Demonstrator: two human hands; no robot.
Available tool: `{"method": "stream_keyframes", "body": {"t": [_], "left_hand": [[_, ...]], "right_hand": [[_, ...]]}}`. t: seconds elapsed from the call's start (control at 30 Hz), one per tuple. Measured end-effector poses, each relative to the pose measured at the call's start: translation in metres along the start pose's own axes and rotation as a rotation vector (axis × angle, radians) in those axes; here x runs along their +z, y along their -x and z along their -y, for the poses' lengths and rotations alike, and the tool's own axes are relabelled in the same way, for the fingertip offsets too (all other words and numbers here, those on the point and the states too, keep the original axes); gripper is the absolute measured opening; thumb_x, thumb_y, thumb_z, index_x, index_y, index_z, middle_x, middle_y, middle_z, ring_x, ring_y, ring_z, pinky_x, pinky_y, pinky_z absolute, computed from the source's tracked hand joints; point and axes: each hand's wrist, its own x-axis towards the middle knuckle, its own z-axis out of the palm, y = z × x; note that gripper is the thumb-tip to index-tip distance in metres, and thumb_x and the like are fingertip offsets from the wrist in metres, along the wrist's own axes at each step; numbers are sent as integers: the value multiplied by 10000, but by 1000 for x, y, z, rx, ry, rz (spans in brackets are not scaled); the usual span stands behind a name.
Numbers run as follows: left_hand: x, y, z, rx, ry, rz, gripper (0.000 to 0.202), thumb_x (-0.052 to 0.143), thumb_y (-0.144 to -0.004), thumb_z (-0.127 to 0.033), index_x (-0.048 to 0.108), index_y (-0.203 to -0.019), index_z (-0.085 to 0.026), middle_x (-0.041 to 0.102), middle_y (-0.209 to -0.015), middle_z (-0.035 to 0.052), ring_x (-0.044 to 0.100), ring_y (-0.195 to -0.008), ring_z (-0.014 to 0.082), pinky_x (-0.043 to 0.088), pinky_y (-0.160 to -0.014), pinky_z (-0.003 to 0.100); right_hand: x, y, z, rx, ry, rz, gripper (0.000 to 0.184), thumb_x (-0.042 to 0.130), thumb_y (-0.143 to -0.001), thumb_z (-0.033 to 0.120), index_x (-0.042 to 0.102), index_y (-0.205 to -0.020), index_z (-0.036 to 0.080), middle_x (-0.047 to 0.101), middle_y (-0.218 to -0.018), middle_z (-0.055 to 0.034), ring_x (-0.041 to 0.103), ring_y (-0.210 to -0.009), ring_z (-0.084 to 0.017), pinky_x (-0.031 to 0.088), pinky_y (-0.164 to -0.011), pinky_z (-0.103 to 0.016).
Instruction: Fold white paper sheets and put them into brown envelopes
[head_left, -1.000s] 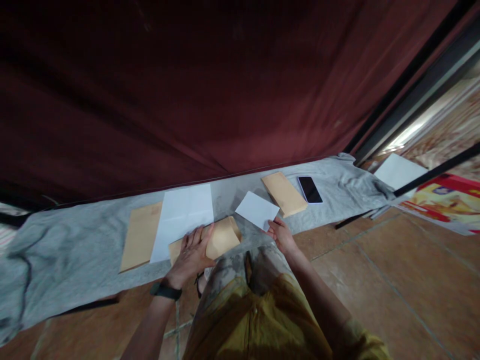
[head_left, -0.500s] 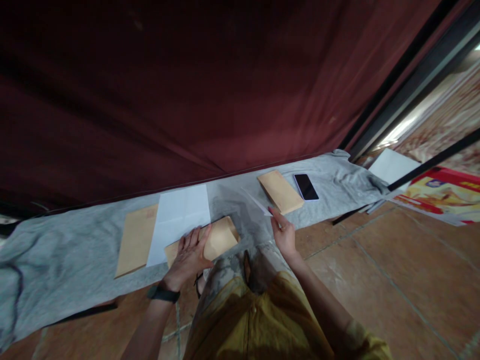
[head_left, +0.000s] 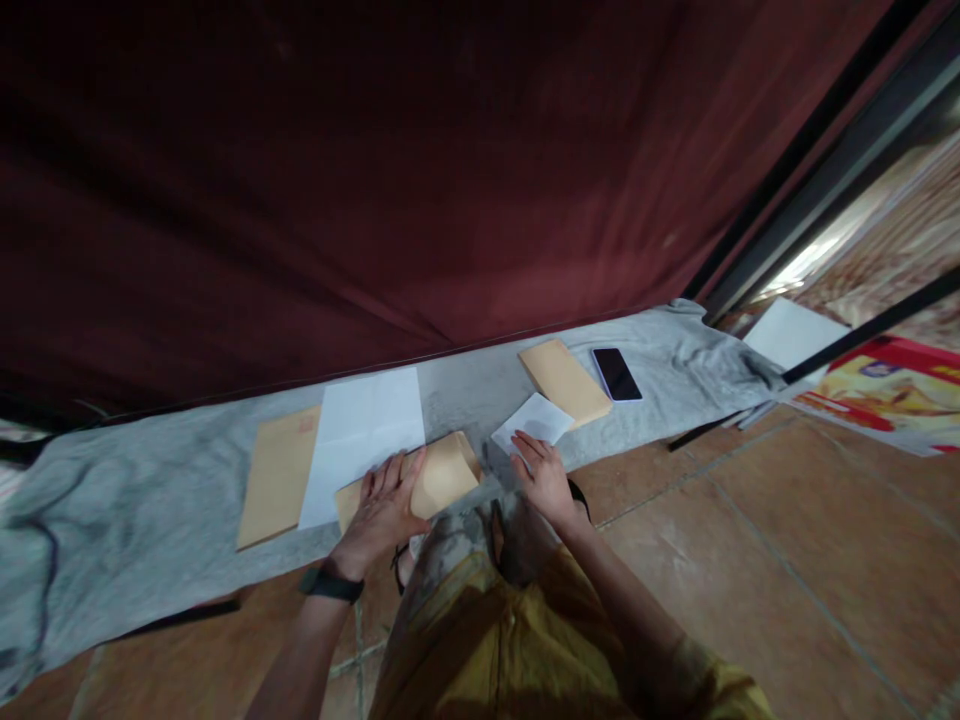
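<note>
My left hand [head_left: 382, 508] lies flat, fingers together, on a brown envelope [head_left: 442, 472] on a grey cloth [head_left: 150, 520]. My right hand [head_left: 544, 480] rests with fingers stretched out on the near edge of a folded white paper [head_left: 534, 420], pressing it down on the cloth just right of that envelope. A larger white sheet [head_left: 364, 435] lies left of the envelope, overlapping another brown envelope [head_left: 279, 475].
A third brown envelope [head_left: 564, 382] and a black phone [head_left: 616, 373] lie on the cloth to the right. A dark red curtain [head_left: 375, 180] hangs behind. Tiled floor [head_left: 787, 560], a white sheet [head_left: 791, 335] and a colourful printed page [head_left: 892, 395] are at right.
My right hand lifted the folded white paper, turned it on edge, then laid it back down on the cloth closer to the envelope under my left hand. The left hand stayed put.
</note>
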Motion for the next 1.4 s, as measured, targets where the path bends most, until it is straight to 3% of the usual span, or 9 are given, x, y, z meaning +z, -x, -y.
{"method": "stream_keyframes", "body": {"t": [0.2, 0.37, 0.53, 0.7, 0.8, 1.0, 1.2, 1.3, 1.4], "left_hand": [[1, -1, 1, -3, 5, 15, 1151, 766, -662, -366, 124, -1609, -246, 275, -1610, 182, 261, -1486, 389, 206, -1189, 566], [0, 0, -1, -13, 20, 10, 1135, 763, -667, -340, 135, -1608, -245, 283, -1612, 183, 254, -1493, 389, 201, -1191, 573], [-3, 0, -3, -28, 13, 34, 1150, 784, -647, -343, 159, -1605, -224, 285, -1610, 199, 251, -1499, 384, 190, -1200, 565], [-3, -1, -2, -12, 9, 37, 1155, 788, -652, -362, 155, -1607, -217, 286, -1608, 214, 255, -1498, 387, 209, -1193, 569], [-2, -1, -1, 7, 8, 26, 1154, 786, -655, -363, 151, -1608, -213, 294, -1605, 220, 257, -1496, 396, 213, -1190, 583], [-4, 0, -1, 1, 15, 29, 1160, 793, -652, -362, 154, -1609, -213, 280, -1614, 217, 256, -1496, 394, 215, -1191, 582], [-7, 0, -3, -9, 14, 50, 1159, 787, -654, -370, 145, -1609, -234, 268, -1623, 208, 246, -1503, 385, 213, -1190, 576], [-8, 0, -3, -10, 18, 62, 1147, 774, -657, -364, 148, -1608, -230, 271, -1622, 212, 242, -1506, 385, 218, -1186, 576], [-9, 0, -4, -13, 26, 64, 1149, 768, -654, -357, 142, -1609, -233, 279, -1621, 210, 238, -1506, 390, 218, -1184, 581]], "right_hand": [[-22, -31, -35, 262, 294, -25, 534, 548, -962, 279, 460, -1452, 86, 530, -1431, -213, 473, -1237, -341, 423, -984, -462], [-38, -46, -53, 386, 436, 77, 492, 651, -911, 376, 566, -1317, 111, 631, -1184, -198, 516, -1104, -344, 432, -887, -433], [-25, -19, -49, 373, 357, 130, 432, 694, -889, 418, 621, -1251, 194, 626, -1149, -141, 556, -1032, -300, 430, -828, -373], [-15, 5, -44, 378, 313, 87, 544, 671, -902, 474, 562, -1323, 149, 616, -1158, -168, 563, -1008, -300, 436, -823, -383], [-13, 3, -44, 405, 290, 72, 561, 676, -889, 511, 574, -1285, 127, 629, -1126, -170, 576, -984, -292, 439, -828, -377], [-5, -10, -43, 494, 278, 57, 465, 757, -815, 399, 616, -1158, 118, 654, -1069, -164, 587, -987, -291, 442, -841, -362], [-7, -7, -52, 449, -117, -81, 65, 645, -789, 253, 611, -810, 201, 643, -885, -76, 581, -940, -250, 461, -895, -387], [-11, -6, -55, 510, -449, -133, 115, 628, -763, 317, 565, -758, 221, 610, -829, -49, 588, -850, -235, 514, -822, -398], [-15, -7, -55, 567, -593, -129, 227, 579, -804, 451, 535, -818, 229, 580, -780, -10, 584, -711, -198, 555, -647, -359]]}}
